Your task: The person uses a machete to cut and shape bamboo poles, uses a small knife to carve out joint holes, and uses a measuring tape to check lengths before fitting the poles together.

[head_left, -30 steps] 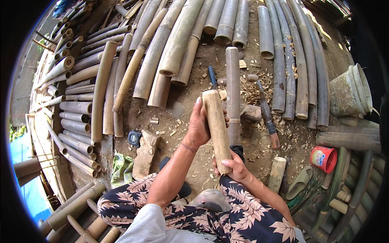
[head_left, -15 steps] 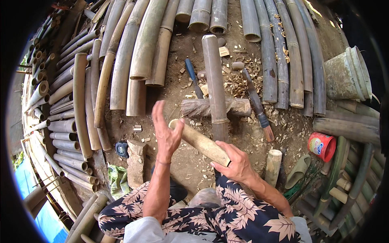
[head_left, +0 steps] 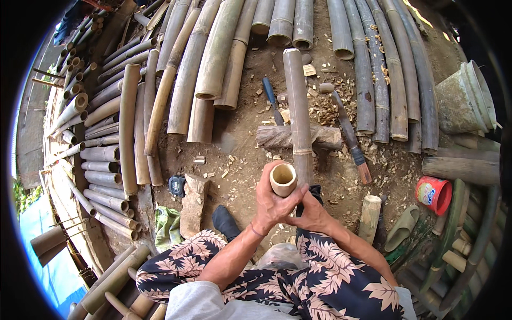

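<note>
A short, pale bamboo tube (head_left: pixel 283 188) stands nearly upright in front of me, its hollow end facing up. My left hand (head_left: pixel 266 200) is wrapped round its side. Close against it, my right hand (head_left: pixel 312 213) has its fingers curled at the tube's lower part; the lower end is hidden by the hands. Just beyond, a long bamboo pole (head_left: pixel 297 101) rests across a rough log (head_left: pixel 272 137). Left of the pole lies a blue-handled chisel (head_left: pixel 270 93), and to its right a large knife (head_left: pixel 348 129) with a wrapped grip.
Bamboo poles (head_left: pixel 194 69) lie in rows ahead and at both sides. A tape measure (head_left: pixel 177 185) and a wooden block (head_left: pixel 194 205) are at left. On the right are a bamboo stub (head_left: pixel 369 218), a slipper (head_left: pixel 402 228), a red tub (head_left: pixel 442 197) and a bucket (head_left: pixel 463 101).
The tube has swung from lying slanted to nearly upright, open end up. My left hand, spread beside it before, has closed round it. My right hand has shifted slightly.
</note>
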Available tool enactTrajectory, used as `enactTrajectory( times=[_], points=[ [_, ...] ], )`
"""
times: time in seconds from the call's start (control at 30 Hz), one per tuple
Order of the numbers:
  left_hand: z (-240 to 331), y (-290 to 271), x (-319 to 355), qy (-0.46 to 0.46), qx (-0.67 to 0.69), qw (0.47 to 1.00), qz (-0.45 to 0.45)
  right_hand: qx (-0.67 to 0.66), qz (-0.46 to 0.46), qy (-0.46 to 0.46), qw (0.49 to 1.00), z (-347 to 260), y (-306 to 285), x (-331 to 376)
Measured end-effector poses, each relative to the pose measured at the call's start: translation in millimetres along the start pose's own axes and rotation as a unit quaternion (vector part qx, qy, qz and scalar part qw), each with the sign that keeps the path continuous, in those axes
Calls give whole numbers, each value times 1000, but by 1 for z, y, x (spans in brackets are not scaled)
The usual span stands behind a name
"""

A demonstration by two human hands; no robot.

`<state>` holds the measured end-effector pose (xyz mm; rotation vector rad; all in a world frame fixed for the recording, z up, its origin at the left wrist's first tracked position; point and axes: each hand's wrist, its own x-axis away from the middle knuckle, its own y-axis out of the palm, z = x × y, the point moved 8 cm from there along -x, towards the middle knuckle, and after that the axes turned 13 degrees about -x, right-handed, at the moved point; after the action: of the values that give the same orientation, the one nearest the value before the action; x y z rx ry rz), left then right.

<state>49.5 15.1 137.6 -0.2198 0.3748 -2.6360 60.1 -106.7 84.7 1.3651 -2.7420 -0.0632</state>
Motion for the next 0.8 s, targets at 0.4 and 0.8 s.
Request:
enactTrajectory(
  times=[0.4, 0.8],
  points=[
    [16, -12, 42, 80, -38, 989, 115, 314, 38, 20, 948, 8, -51, -8],
    [17, -37, 23, 100, 104, 977, 160, 518, 249, 156, 803, 109, -226, 25]
  ],
)
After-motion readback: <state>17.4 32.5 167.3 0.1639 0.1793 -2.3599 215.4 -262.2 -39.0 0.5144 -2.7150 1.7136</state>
